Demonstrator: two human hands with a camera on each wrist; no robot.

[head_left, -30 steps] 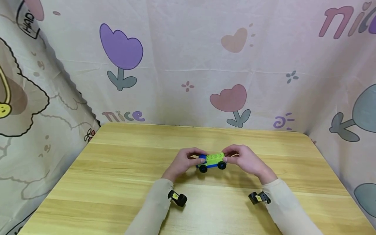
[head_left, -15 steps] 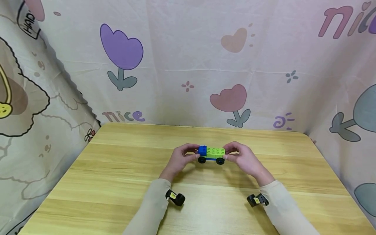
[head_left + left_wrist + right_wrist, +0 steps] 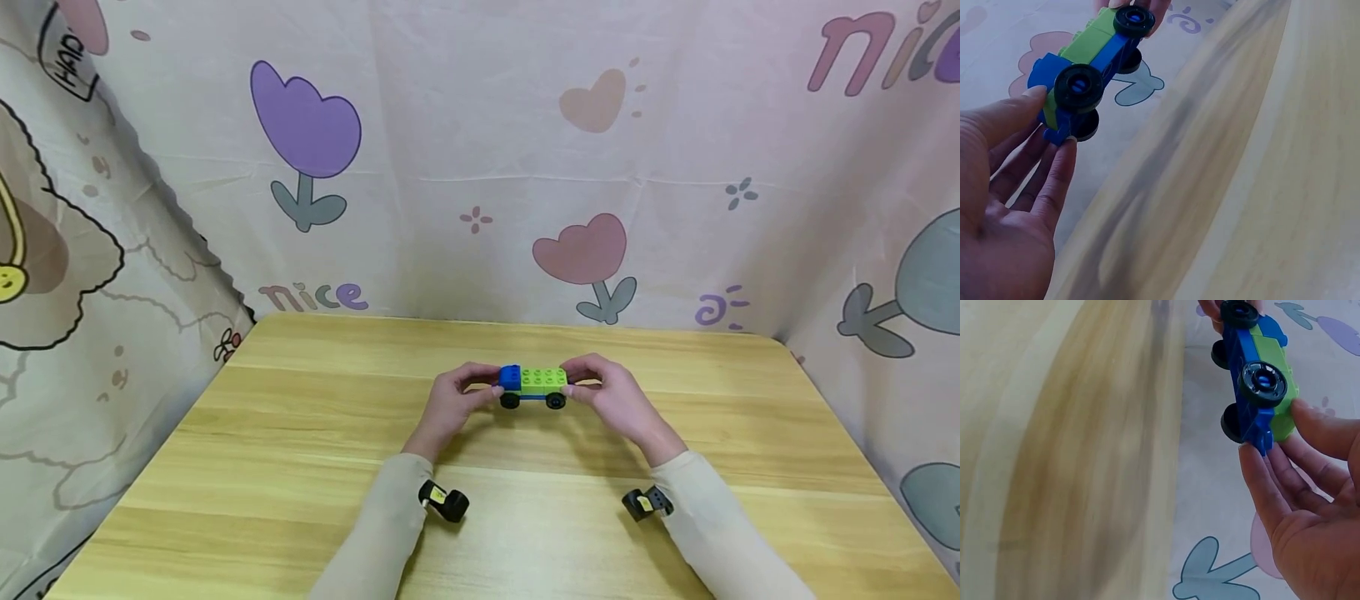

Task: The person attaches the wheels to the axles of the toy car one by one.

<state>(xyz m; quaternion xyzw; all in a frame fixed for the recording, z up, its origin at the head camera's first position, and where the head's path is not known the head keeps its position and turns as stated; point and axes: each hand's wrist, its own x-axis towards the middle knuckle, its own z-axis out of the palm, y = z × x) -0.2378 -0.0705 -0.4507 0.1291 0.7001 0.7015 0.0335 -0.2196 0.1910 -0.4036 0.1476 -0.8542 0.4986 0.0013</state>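
Observation:
A toy car (image 3: 543,382) built of blocks, with a lime green studded body, a blue front block, a blue base and black wheels, is held up between both hands. My left hand (image 3: 447,406) pinches its blue end, thumb on the near side. The right hand (image 3: 618,402) grips the green end the same way. From below, the left wrist view shows the car's wheels (image 3: 1079,87) apart from the table. In the right wrist view the blue base (image 3: 1247,381) and a blue hitch-like tab at the rear are visible.
A wood-grain table (image 3: 300,467) lies under the hands. Behind it hangs a printed cloth (image 3: 450,125) with flowers and letters, which also runs along both sides. Small black cameras (image 3: 444,500) sit on both wrists.
Both hands have raised the car and moved it slightly away from the body. It has turned a little, so its long side now lies level across the view.

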